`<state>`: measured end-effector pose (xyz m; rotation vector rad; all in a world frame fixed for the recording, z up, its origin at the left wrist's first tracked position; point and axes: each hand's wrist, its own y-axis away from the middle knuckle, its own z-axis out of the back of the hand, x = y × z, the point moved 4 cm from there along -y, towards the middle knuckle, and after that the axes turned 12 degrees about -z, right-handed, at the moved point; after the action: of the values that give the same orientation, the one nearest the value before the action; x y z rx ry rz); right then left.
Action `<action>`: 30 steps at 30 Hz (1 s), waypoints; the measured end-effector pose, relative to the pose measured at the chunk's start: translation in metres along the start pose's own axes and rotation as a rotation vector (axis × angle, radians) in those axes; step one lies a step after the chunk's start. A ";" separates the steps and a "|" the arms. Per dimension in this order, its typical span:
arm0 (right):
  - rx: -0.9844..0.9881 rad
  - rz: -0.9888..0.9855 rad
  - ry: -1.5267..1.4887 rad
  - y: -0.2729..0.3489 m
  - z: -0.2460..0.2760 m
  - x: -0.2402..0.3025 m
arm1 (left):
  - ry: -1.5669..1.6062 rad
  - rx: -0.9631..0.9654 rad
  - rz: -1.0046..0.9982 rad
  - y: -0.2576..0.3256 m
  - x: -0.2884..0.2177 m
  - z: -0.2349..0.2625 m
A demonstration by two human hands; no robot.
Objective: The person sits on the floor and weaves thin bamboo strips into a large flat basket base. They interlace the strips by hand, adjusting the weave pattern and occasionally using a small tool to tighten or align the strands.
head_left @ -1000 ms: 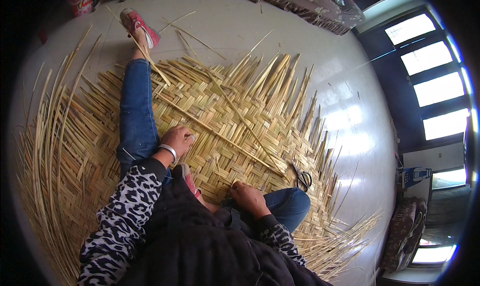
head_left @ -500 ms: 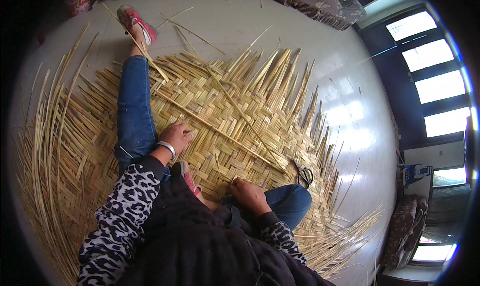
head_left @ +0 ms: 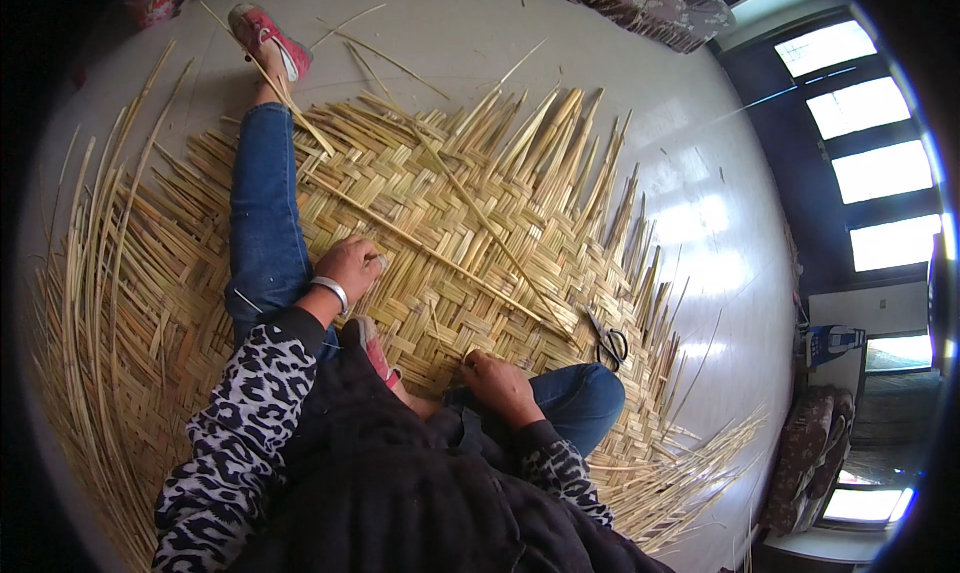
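Observation:
I sit on a large woven mat of split-reed strips [head_left: 430, 208], its unwoven ends fanning out at the edges. My left hand [head_left: 350, 270], with a bracelet at its wrist, is curled low over the weave beside my outstretched leg. Its fingertips face away, so what they hold, if anything, is hidden. My right hand [head_left: 497, 383] rests by my bent knee with its fingers curled down against the mat; nothing can be made out inside it. Between the hands and the far edge, a long loose reed [head_left: 430, 243] lies slantwise. Dark-handled scissors [head_left: 608, 343] lie beyond my right knee.
Long loose strips [head_left: 110, 273] spread along the left, and a bundle of thin ends [head_left: 690, 483] reaches out at lower right. Cut strips lie on the pale floor [head_left: 450, 33]. A cloth-covered sofa [head_left: 640, 8] stands at the back, windows [head_left: 865, 108] to the right.
The view has shifted slightly. Both hands keep nearly the same place and curl, and the scissors and loose reed lie as before.

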<state>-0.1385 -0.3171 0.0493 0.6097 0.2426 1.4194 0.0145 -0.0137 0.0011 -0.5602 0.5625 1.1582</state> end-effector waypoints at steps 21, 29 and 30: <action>0.006 -0.005 -0.015 -0.002 -0.002 -0.002 | 0.007 -0.021 0.001 -0.001 -0.004 0.002; -0.010 0.024 -0.022 -0.001 0.001 -0.001 | 0.015 -0.006 0.011 -0.001 -0.006 0.003; -0.014 0.025 -0.023 0.000 0.001 -0.001 | 0.004 -0.005 0.011 -0.001 -0.006 0.004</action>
<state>-0.1379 -0.3180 0.0500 0.6186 0.2073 1.4367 0.0144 -0.0154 0.0075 -0.5638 0.5667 1.1693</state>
